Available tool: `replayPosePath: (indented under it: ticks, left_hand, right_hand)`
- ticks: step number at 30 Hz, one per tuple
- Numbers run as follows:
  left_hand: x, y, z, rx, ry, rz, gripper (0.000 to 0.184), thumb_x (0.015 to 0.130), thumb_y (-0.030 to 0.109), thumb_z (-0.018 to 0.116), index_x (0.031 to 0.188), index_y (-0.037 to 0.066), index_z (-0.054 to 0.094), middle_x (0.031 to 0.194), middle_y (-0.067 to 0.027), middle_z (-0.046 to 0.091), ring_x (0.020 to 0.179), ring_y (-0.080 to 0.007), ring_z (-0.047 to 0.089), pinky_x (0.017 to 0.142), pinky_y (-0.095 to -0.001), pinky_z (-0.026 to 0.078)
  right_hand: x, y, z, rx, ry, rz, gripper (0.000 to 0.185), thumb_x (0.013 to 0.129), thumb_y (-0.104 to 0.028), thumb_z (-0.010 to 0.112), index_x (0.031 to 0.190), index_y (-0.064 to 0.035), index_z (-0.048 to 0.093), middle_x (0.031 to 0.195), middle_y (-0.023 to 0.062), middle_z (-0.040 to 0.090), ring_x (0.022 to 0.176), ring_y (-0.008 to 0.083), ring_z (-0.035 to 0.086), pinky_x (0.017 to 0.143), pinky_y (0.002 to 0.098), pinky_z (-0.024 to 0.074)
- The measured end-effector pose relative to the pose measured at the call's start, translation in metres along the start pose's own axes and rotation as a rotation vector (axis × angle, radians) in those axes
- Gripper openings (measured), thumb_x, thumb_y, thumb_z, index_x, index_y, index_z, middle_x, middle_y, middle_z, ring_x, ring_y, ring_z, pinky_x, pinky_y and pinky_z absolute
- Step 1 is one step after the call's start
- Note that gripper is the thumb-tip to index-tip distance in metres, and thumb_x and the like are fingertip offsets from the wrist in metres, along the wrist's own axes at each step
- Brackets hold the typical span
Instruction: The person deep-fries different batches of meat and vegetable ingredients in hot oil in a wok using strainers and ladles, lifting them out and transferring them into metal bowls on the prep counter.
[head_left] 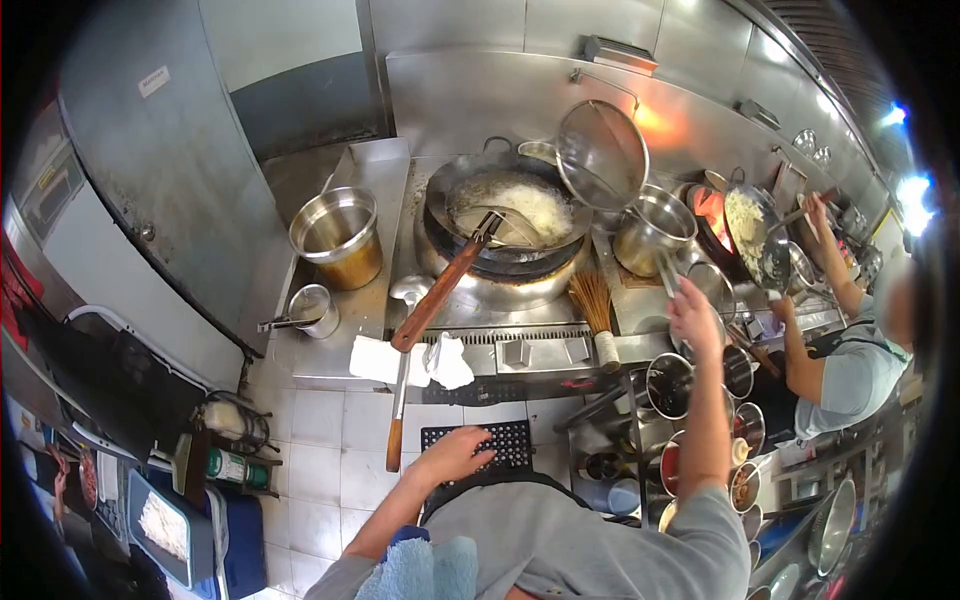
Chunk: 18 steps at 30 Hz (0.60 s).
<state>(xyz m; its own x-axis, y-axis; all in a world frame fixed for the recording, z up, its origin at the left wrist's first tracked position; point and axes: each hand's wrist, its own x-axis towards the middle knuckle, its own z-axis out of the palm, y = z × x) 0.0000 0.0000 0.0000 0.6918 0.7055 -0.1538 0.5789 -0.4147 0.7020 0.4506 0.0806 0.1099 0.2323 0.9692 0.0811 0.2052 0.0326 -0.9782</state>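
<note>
My right hand [695,315] is stretched forward, its fingers closed round a metal handle [668,272] that runs up to the steel pot [655,245] right of the wok. Whether that handle belongs to the pot or to a tool in it, I cannot tell. A large round mesh strainer [602,155] stands tilted above the pot's far left. My left hand [462,452] is held low before my waist, holding nothing, fingers loosely apart. Pale food bubbles in the wok [440,205]. A skimmer with a wooden handle [440,295] rests across the wok's near rim.
A ladle [398,400] overhangs the counter edge beside white cloths [375,360]. A bamboo brush [592,305] lies right of the burner. A tall steel pot [350,250] stands left. At right, a co-worker [850,370] handles another wok [755,240]. Sauce containers [670,385] stand at my right.
</note>
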Motion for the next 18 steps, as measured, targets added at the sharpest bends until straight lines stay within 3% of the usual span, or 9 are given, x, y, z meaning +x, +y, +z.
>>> replayPosePath:
  ticks: [1, 2, 3, 5, 8, 11, 14, 17, 18]
  left_hand:
    - [0.008, 0.015, -0.016, -0.111, 0.011, 0.037, 0.032, 0.085, 0.024, 0.061, 0.111, 0.005, 0.057, 0.103, -0.0185, 0.061, 0.095, -0.0261, 0.06, 0.083, -0.0348, 0.047]
    - [0.019, 0.024, -0.025, -0.224, 0.024, 0.071, 0.032, 0.085, 0.023, 0.061, 0.111, 0.003, 0.057, 0.101, -0.0179, 0.061, 0.091, -0.0263, 0.062, 0.078, -0.0319, 0.049]
    - [0.051, 0.046, -0.02, -0.267, 0.164, 0.182, 0.031, 0.087, 0.022, 0.059, 0.111, 0.004, 0.056, 0.096, -0.0128, 0.063, 0.087, -0.0213, 0.062, 0.075, -0.0302, 0.05]
    - [0.088, 0.055, -0.018, -0.654, 0.184, 0.079, 0.035, 0.094, 0.027, 0.05, 0.119, 0.002, 0.052, 0.104, -0.0058, 0.059, 0.097, -0.0145, 0.057, 0.082, -0.0295, 0.048]
    - [0.131, 0.08, -0.056, -1.15, 0.279, 0.059, 0.044, 0.095, 0.034, 0.045, 0.125, 0.002, 0.047, 0.105, -0.0068, 0.057, 0.098, -0.0141, 0.056, 0.081, -0.0289, 0.048]
    - [0.154, 0.061, -0.083, -1.243, 0.248, -0.145, 0.029, 0.092, 0.029, 0.051, 0.105, 0.003, 0.056, 0.074, -0.0002, 0.054, 0.059, -0.0078, 0.052, 0.047, -0.0232, 0.043]
    - [0.145, 0.049, -0.109, -1.191, 0.304, -0.164, 0.02, 0.092, 0.021, 0.048, 0.092, 0.003, 0.054, 0.06, -0.0016, 0.049, 0.046, -0.0079, 0.049, 0.032, -0.0213, 0.036]
    - [0.121, 0.061, -0.148, -1.232, 0.536, -0.195, 0.017, 0.092, 0.018, 0.048, 0.089, 0.002, 0.052, 0.069, -0.0046, 0.055, 0.049, -0.0118, 0.052, 0.032, -0.0219, 0.036]
    - [0.106, 0.047, -0.172, -1.198, 0.414, -0.189, 0.015, 0.092, 0.016, 0.048, 0.089, 0.002, 0.052, 0.069, -0.0036, 0.052, 0.049, -0.0098, 0.048, 0.034, -0.0209, 0.034]
  right_hand:
    - [-0.003, -0.006, 0.031, -0.005, 0.107, 0.131, 0.045, 0.09, -0.009, 0.044, 0.135, -0.0123, 0.038, 0.073, 0.0021, 0.054, 0.049, 0.008, 0.046, 0.038, 0.0213, 0.0343]
    - [-0.006, -0.013, 0.068, 0.041, 0.123, 0.088, 0.049, 0.089, -0.007, 0.043, 0.137, -0.0125, 0.034, 0.07, 0.0008, 0.049, 0.047, 0.0061, 0.038, 0.037, 0.0207, 0.0302]
    - [0.0, -0.02, 0.069, 0.101, 0.07, 0.099, 0.053, 0.09, -0.007, 0.042, 0.14, -0.0139, 0.028, 0.073, 0.0018, 0.052, 0.048, 0.0056, 0.04, 0.039, 0.0198, 0.0316]
    - [-0.006, -0.013, 0.119, 0.424, 0.009, 0.124, 0.059, 0.09, -0.006, 0.042, 0.144, -0.0163, 0.019, 0.076, 0.0025, 0.053, 0.049, 0.0068, 0.041, 0.038, 0.0207, 0.0325]
    - [-0.017, -0.009, 0.2, 0.572, 0.053, 0.036, 0.063, 0.089, -0.001, 0.041, 0.144, -0.0144, 0.014, 0.074, 0.0027, 0.052, 0.047, 0.007, 0.042, 0.037, 0.0227, 0.035]
    - [-0.05, -0.031, 0.249, 0.489, 0.008, 0.056, 0.064, 0.09, -0.003, 0.039, 0.145, -0.0104, 0.006, 0.068, 0.0014, 0.049, 0.049, 0.0081, 0.043, 0.04, 0.0234, 0.036]
    - [-0.064, -0.03, 0.275, 0.52, -0.041, -0.106, 0.069, 0.09, -0.004, 0.04, 0.145, -0.0109, -0.002, 0.076, 0.0057, 0.052, 0.052, 0.0093, 0.045, 0.043, 0.0232, 0.0399]
    - [-0.091, -0.029, 0.28, 0.508, -0.208, -0.291, 0.06, 0.093, -0.01, 0.042, 0.145, -0.0084, 0.011, 0.078, 0.0061, 0.056, 0.06, 0.0094, 0.052, 0.049, 0.0228, 0.0437]
    - [-0.099, -0.017, 0.275, 0.561, -0.386, -0.084, 0.045, 0.095, -0.016, 0.042, 0.137, -0.0055, 0.032, 0.077, 0.006, 0.059, 0.059, 0.009, 0.053, 0.05, 0.0218, 0.0434]
